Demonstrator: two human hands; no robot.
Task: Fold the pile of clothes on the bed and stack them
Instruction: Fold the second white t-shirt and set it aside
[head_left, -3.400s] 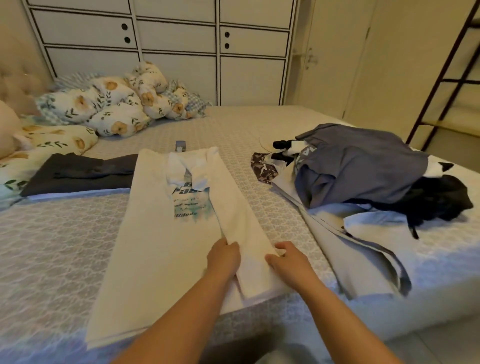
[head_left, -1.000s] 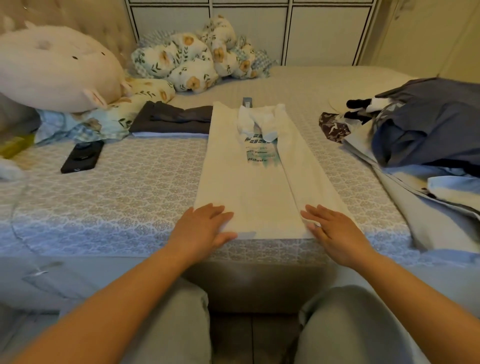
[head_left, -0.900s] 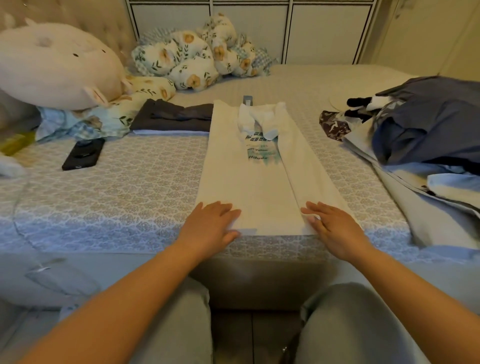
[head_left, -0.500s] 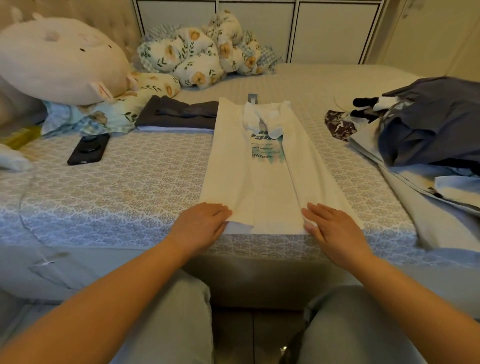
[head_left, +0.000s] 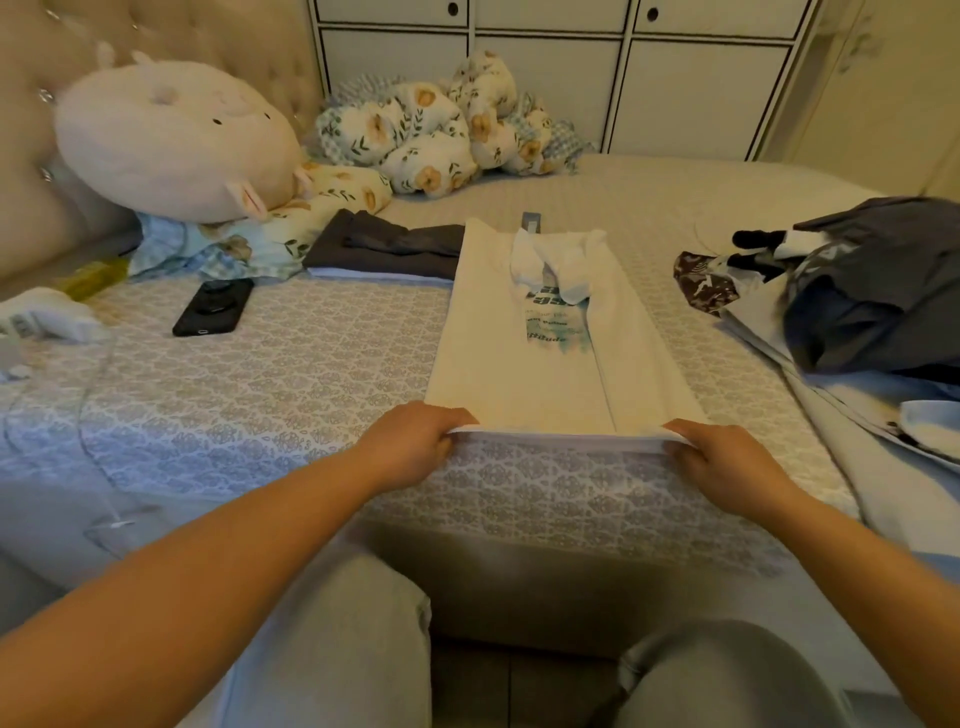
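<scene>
With sides already folded in, cream t-shirt (head_left: 524, 374) lying lengthwise mid-bed (head_left: 291, 384), hem pinched at both corners by left hand (head_left: 410, 447) and right hand (head_left: 727, 462) fingers. One dark folded garment (head_left: 389, 249) stacked behind; unfolded pile (head_left: 862, 301) at right still waiting, so early going.

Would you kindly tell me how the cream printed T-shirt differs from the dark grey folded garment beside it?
The cream printed T-shirt lies in a long strip, only its sides folded in; the dark grey folded garment is already a compact rectangle. The left hand and right hand grip the T-shirt's near hem; nothing touches the grey one. Both lie flat on the patterned bedspread.
</scene>
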